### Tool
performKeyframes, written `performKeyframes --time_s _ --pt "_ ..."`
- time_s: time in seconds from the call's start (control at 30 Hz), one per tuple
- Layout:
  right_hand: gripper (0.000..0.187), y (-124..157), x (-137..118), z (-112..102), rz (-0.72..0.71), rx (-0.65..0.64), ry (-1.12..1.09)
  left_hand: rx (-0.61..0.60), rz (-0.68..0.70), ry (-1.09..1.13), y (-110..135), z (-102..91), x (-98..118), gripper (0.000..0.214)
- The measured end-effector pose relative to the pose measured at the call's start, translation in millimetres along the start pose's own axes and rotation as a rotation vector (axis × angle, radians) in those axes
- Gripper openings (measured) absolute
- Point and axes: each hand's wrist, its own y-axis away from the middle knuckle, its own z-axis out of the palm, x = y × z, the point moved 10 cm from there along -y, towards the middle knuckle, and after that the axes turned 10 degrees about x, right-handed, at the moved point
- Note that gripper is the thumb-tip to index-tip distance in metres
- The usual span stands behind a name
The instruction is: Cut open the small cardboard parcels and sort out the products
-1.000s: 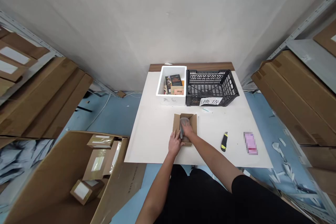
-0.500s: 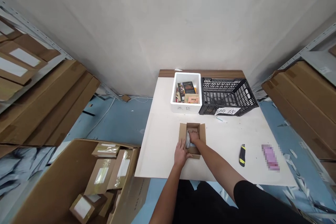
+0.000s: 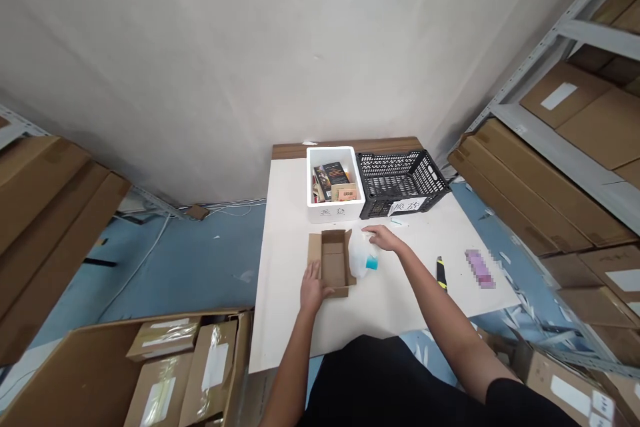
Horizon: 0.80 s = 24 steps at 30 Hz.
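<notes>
My left hand (image 3: 312, 290) grips the near left side of a small open cardboard box (image 3: 333, 261), its thumb by the front edge. The box's flaps are folded out and its inside shows bare brown card. Just right of it, my right hand (image 3: 383, 238) holds a translucent plastic bag (image 3: 358, 255) by its upper right end, fingers pinched together. A teal patch shows at the bag's lower right; what is inside cannot be made out. On the white table (image 3: 285, 260), a black and yellow utility knife (image 3: 441, 275) lies to the right of my right forearm.
Behind the box stand a white foam box (image 3: 333, 215) holding books and a black plastic crate (image 3: 405, 187) with a paper label. A blurred purple item (image 3: 480, 268) lies at right. A large carton (image 3: 95, 360) with taped parcels is at lower left; shelves flank the table.
My right hand has lifted the plastic bag out of the cardboard box and moved it to the right side. My left hand stays on the box. The view has shifted right.
</notes>
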Motion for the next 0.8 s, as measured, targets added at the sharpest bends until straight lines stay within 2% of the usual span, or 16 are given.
performKeyframes --time_s 0.07,0.13,0.2,0.23,0.27,0.3,0.33,0.4,0.47,0.53,0.57,0.63,0.73,0.8 --pt "0.057 3.0 17.3 2.7 0.034 -0.086 -0.022 0.015 -0.005 -0.021 5.7 -20.9 -20.7 0.037" --pt "0.061 11.6 37.1 19.2 0.093 -0.157 0.046 0.002 -0.006 -0.036 11.6 -36.6 -36.3 0.033" --pt "0.082 26.7 64.9 40.9 0.220 -0.164 0.204 -0.016 -0.022 -0.063 17.2 -46.6 -46.8 0.026" --pt "0.096 38.1 82.6 51.0 0.332 -0.138 0.277 -0.017 -0.029 -0.077 19.9 -50.3 -49.2 0.023" --pt "0.101 52.0 99.4 60.1 0.451 -0.091 0.323 -0.006 -0.030 -0.087 22.4 -53.5 -49.2 0.018" --pt "0.099 67.3 112.8 69.4 0.543 -0.037 0.351 0.015 -0.026 -0.089 25.1 -56.4 -46.9 0.014" --pt "0.093 81.2 120.6 79.7 0.578 0.009 0.376 0.046 -0.022 -0.083 27.9 -59.0 -42.9 0.011" --pt "0.085 104.7 124.2 102.4 0.529 0.051 0.416 0.132 -0.046 -0.045 34.2 -63.6 -32.8 0.015" --pt "0.081 126.7 124.0 123.9 0.479 0.021 0.437 0.238 -0.127 0.009 40.1 -65.7 -20.9 0.026" --pt "0.081 146.0 124.8 144.8 0.467 -0.091 0.435 0.330 -0.196 0.070 41.9 -59.7 -0.2 0.039" --pt "0.083 154.1 125.4 155.1 0.468 -0.172 0.426 0.340 -0.190 0.105 39.0 -50.2 16.7 0.044" --pt "0.088 165.6 126.3 171.1 0.474 -0.322 0.406 0.254 -0.098 0.198 25.2 -15.4 60.9 0.047" --pt "0.092 170.0 128.4 179.1 0.494 -0.424 0.394 -0.023 0.021 0.281 0.2 60.6 120.5 0.047" --pt "0.091 168.4 129.6 179.0 0.496 -0.433 0.393 -0.272 -0.002 0.232 -10.6 117.1 136.2 0.042"
